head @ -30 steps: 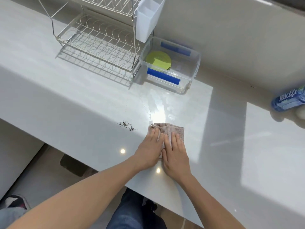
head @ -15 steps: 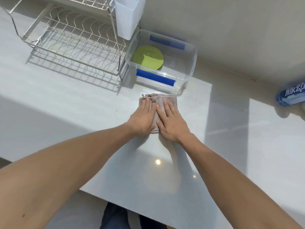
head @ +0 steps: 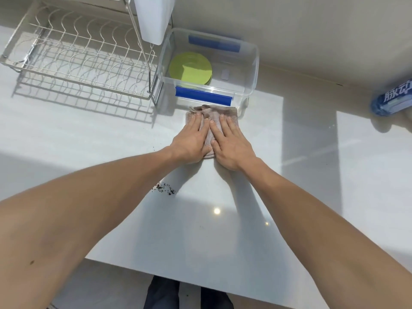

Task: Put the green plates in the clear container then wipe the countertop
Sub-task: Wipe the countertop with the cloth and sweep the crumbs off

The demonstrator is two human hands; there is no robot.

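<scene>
Green plates (head: 190,68) lie stacked inside the clear container (head: 253,70), which has blue clips and stands against the wall. A folded beige cloth (head: 215,115) lies flat on the white countertop (head: 223,230), its far edge touching the container's front. My left hand (head: 191,141) and my right hand (head: 229,143) press side by side on the cloth with straight fingers. A small patch of dark crumbs (head: 163,188) sits on the counter beside my left forearm.
A wire dish rack (head: 78,61) stands left of the container, with a white utensil holder (head: 153,18) hanging on its corner. A blue-labelled bottle (head: 392,101) lies at the right edge. The counter's near edge runs below my forearms.
Both hands have pushed the cloth away from me across the counter, from near the crumbs up to the container's front.
</scene>
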